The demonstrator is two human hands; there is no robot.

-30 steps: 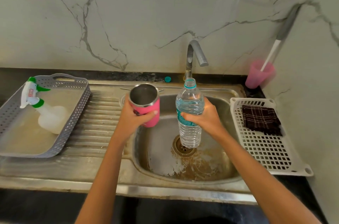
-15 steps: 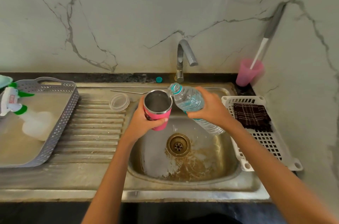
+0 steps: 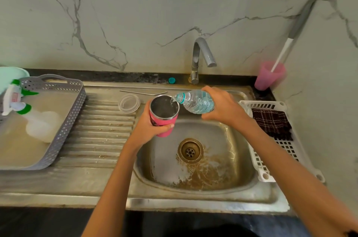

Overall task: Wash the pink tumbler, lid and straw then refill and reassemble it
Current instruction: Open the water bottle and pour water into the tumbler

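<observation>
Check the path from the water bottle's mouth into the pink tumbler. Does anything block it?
Nothing visible does. The right hand tilts the water bottle so its uncapped mouth sits at the rim of the pink tumbler, gripped by the left hand. Its top is open: the lid and straw lie apart on the sink top.

Steel drainboard (image 3: 100, 136), clear lid (image 3: 129, 100), straw (image 3: 139, 92), grey tray (image 3: 64, 132)

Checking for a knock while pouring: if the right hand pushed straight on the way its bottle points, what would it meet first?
The pink tumbler: the bottle in the right hand points left, its mouth over the steel rim, so the neck would likely strike that rim. Depth is hard to judge.
</observation>
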